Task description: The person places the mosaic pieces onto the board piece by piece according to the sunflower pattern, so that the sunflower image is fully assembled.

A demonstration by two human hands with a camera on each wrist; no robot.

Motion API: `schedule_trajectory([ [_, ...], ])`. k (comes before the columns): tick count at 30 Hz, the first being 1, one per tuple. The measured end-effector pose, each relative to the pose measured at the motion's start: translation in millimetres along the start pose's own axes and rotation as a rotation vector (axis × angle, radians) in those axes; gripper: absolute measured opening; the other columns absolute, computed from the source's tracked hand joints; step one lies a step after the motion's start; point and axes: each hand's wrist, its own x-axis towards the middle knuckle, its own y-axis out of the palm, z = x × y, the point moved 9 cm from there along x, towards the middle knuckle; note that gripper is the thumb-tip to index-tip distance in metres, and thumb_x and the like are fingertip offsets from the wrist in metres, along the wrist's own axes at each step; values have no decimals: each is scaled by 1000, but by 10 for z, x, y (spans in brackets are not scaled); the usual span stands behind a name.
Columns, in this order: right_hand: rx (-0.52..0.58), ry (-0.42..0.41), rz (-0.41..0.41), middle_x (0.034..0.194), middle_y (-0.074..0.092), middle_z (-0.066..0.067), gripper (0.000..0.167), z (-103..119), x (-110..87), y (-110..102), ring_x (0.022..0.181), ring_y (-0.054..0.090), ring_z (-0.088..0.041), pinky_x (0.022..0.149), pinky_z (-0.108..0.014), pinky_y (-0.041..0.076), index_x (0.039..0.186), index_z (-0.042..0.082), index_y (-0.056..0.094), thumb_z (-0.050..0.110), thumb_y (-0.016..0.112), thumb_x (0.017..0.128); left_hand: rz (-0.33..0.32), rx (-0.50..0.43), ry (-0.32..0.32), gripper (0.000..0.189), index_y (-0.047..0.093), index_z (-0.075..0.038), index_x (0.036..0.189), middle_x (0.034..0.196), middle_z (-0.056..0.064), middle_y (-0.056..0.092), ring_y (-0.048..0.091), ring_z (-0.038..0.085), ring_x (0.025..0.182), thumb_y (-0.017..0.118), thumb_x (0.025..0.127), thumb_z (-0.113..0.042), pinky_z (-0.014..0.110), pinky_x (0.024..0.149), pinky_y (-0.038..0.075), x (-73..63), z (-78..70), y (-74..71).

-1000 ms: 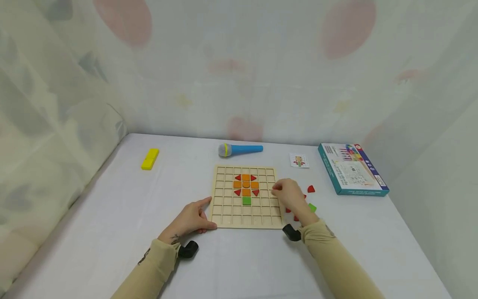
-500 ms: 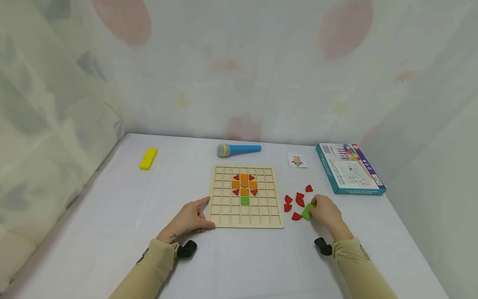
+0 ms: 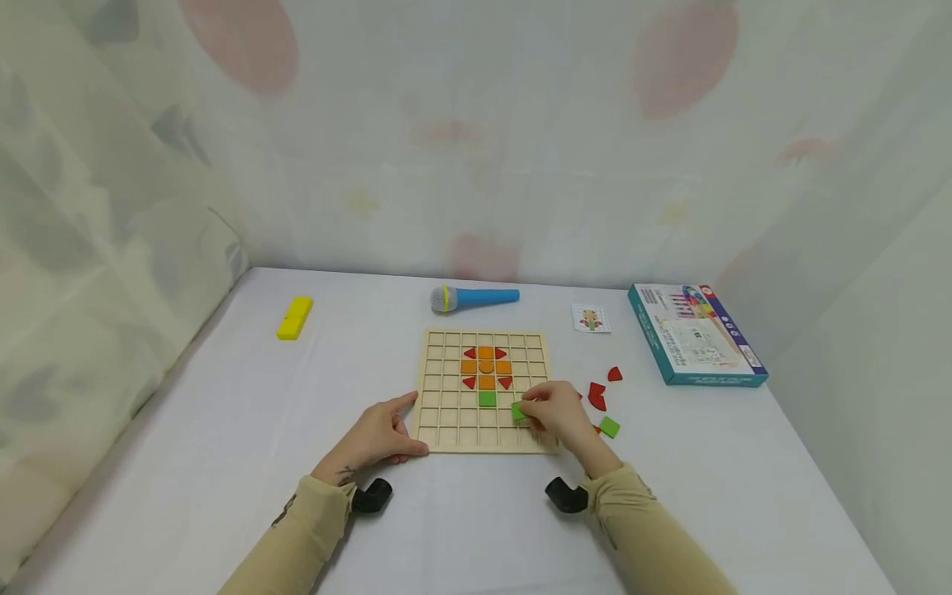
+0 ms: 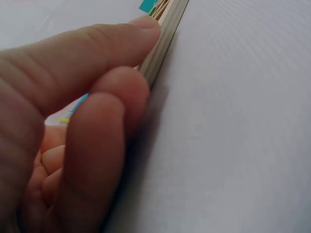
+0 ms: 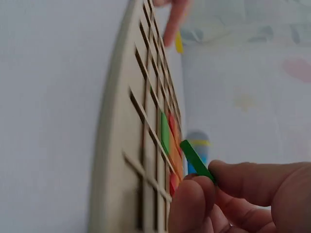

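A square wooden grid board (image 3: 449, 420) bears orange, red and green pieces in its cells. At its front left corner my left hand (image 3: 375, 432) rests with the extended index finger and thumb touching the edge; its other fingers curl in, as the left wrist view shows. Over the board's right part, my right hand (image 3: 561, 413) pinches a green square tile (image 5: 197, 160) between thumb and fingertips, tilted and held above the cells. One green square (image 3: 487, 398) sits in a cell below the orange cross. Another green square (image 3: 610, 426) lies on the table right of the board.
Several red quarter-round pieces (image 3: 597, 402) lie right of the board, some hidden by the right hand. Behind are a toy microphone (image 3: 483, 297), a small pattern card (image 3: 591, 318) and a flat box (image 3: 699, 335). Yellow blocks (image 3: 294, 318) lie at the far left.
My right hand went from the board out to the green squares on the right, took one, and brought it back left over the board. My left hand has stayed at the corner.
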Motion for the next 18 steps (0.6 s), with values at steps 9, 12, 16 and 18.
schedule_trajectory([
  [9, 58, -26, 65, 53, 51, -5, 12, 59, 63, 480, 42, 45, -12, 41, -20, 40, 88, 0, 60, 8, 67, 82, -4, 10, -4, 102, 29, -8, 145, 57, 4, 58, 51, 14, 44, 86, 62, -26, 27, 45, 41, -3, 1, -1],
  [12, -36, -65, 29, 59, 53, -4, 12, 99, 84, 488, 48, 48, -12, 43, -20, 40, 83, 2, 63, 11, 70, 80, -2, 12, 2, 102, 29, -8, 145, 57, 4, 58, 51, 14, 44, 86, 62, -26, 27, 45, 42, -6, -12, -3],
  [16, -136, -117, -15, 72, 56, -4, 14, 174, 81, 472, 63, 50, -14, 50, -23, 41, 76, 5, 63, 13, 75, 76, -2, 11, 9, 102, 29, -7, 145, 56, 4, 58, 51, 14, 43, 85, 62, -25, 27, 45, 42, -13, -30, -8],
  [18, -159, -128, -24, 76, 57, -4, 14, 206, 63, 451, 68, 51, -15, 53, -24, 41, 75, 6, 63, 14, 76, 75, -3, 11, 7, 102, 29, -7, 145, 56, 4, 58, 51, 14, 43, 85, 62, -24, 27, 45, 42, -13, -33, -7],
])
